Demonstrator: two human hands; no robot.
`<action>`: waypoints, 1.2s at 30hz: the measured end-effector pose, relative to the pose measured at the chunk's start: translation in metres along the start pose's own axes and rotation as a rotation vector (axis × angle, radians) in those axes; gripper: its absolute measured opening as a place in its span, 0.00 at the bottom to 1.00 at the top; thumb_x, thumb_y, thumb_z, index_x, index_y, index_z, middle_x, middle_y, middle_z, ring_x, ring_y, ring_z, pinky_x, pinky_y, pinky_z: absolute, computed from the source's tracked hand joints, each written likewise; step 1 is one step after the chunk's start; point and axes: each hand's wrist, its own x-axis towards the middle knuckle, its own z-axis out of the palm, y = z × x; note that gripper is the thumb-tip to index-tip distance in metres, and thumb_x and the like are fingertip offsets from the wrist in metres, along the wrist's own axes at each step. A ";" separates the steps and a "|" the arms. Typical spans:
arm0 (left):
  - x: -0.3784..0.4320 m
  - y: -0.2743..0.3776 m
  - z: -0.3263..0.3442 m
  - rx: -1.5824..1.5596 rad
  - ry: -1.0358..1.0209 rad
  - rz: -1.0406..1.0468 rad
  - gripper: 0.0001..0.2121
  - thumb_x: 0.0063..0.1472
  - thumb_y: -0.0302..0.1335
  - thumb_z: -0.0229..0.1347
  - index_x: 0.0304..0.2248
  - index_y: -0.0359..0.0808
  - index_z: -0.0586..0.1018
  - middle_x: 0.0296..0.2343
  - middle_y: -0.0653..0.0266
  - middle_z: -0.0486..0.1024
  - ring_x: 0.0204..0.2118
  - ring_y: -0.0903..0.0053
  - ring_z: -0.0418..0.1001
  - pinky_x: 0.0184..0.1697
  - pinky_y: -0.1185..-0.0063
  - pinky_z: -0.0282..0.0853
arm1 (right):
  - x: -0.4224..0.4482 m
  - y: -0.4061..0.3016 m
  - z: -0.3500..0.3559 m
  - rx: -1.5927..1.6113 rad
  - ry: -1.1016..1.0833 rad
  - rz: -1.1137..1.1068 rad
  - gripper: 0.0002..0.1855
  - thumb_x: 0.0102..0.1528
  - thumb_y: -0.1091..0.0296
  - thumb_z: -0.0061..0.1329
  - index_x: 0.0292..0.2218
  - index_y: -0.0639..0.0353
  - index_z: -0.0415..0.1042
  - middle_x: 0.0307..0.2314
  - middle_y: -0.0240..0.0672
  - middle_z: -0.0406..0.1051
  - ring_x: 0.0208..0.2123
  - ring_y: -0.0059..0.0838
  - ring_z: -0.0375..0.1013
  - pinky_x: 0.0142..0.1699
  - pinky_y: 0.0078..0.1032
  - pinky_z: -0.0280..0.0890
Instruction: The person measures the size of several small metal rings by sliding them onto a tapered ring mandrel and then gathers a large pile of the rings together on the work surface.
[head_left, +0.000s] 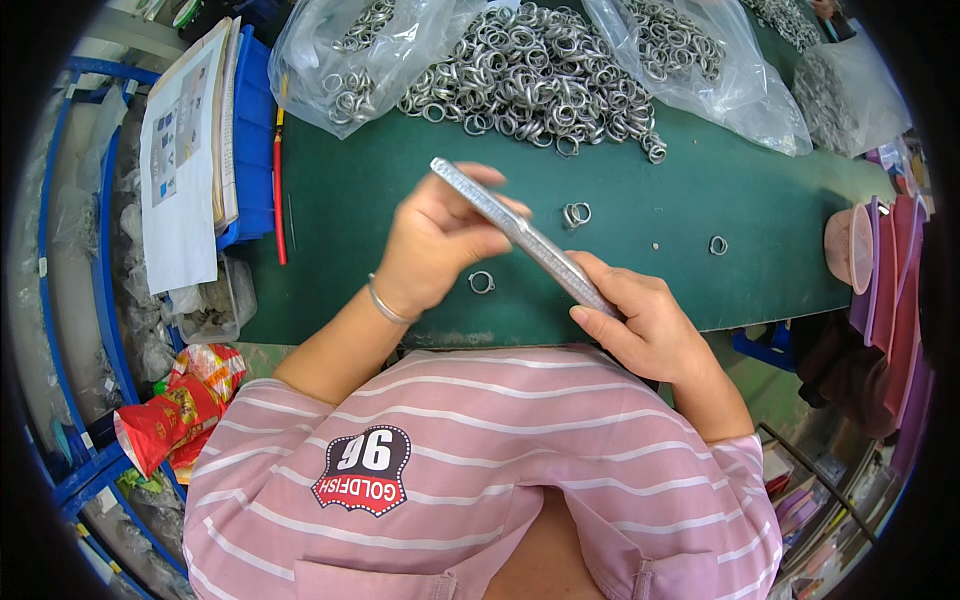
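A long grey metal bar (484, 201) with fine marks along its faces, which looks like a ring sizing mandrel, slants across in front of me above the green tabletop (360, 225). My right hand (641, 319) grips its lower end between thumb and fingers. Around the upper half curls my left hand (431, 244), its thumb and fingertips close to a raised band (520, 226) on the bar. Those fingertips are blurred and partly behind the bar, so their hold cannot be made out. Below the bar lies a single metal ring (481, 282); beyond it is a small cluster of rings (577, 215).
A large heap of metal rings (532, 75) lies at the far side, between clear plastic bags (750, 105) of rings. Another ring (718, 245) is at right, near a pink basket (841, 244). To the left are a red pen-like stick (280, 195) and a blue bin (251, 142).
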 end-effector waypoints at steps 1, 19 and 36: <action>-0.002 -0.006 0.004 -0.144 0.000 -0.054 0.24 0.47 0.16 0.60 0.44 0.32 0.66 0.33 0.56 0.75 0.37 0.74 0.74 0.43 0.79 0.69 | 0.001 -0.001 0.000 0.019 -0.022 0.008 0.24 0.51 0.75 0.47 0.50 0.67 0.61 0.25 0.46 0.68 0.26 0.41 0.69 0.35 0.29 0.64; 0.002 0.022 -0.006 0.863 -0.143 0.224 0.16 0.41 0.22 0.65 0.32 0.34 0.75 0.29 0.67 0.69 0.24 0.83 0.64 0.26 0.85 0.64 | 0.011 0.001 -0.039 0.857 0.138 0.239 0.20 0.58 0.66 0.41 0.49 0.67 0.59 0.20 0.33 0.66 0.13 0.17 0.62 0.15 0.16 0.59; 0.004 0.015 -0.023 -0.258 0.146 -0.081 0.08 0.59 0.20 0.49 0.38 0.31 0.72 0.31 0.62 0.74 0.30 0.80 0.74 0.34 0.83 0.72 | -0.011 0.009 -0.010 0.499 0.032 0.245 0.24 0.56 0.71 0.42 0.52 0.70 0.57 0.18 0.28 0.63 0.14 0.13 0.62 0.19 0.14 0.57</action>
